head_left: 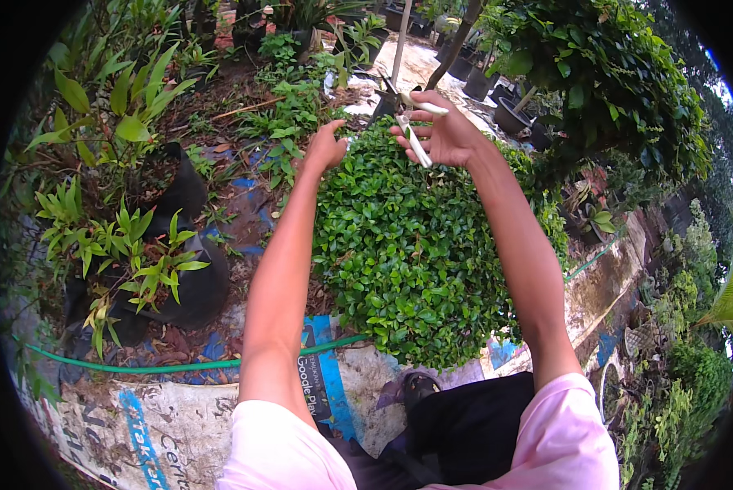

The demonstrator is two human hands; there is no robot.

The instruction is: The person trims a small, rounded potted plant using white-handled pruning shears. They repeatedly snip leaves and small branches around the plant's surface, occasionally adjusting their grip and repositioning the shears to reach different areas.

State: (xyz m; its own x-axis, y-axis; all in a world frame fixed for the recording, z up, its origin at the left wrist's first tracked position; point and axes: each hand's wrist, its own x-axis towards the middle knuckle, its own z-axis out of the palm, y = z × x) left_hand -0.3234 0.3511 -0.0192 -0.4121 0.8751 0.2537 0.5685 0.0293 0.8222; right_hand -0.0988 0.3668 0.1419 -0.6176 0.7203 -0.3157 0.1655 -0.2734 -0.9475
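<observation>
A rounded, dense shrub (415, 245) with small glossy green leaves stands right in front of me. My right hand (449, 128) is over its far side, holding pruning shears (416, 136) with white handles. The handles are spread, the fingers loose around them, and the dark blades point away from me. At the shrub's far left edge is my left hand (326, 147), back upward, with index finger and thumb apart. Nothing shows between them; its other fingers are partly hidden. Whether it touches the leaves I cannot tell.
A leafy plant in a black grow bag (198, 285) stands at left. A green hose (176, 366) crosses printed plastic sheeting (182, 410) near my feet. A taller leafy tree crown (593, 92) overhangs the right. Thin trunks and black pots (513, 115) stand beyond.
</observation>
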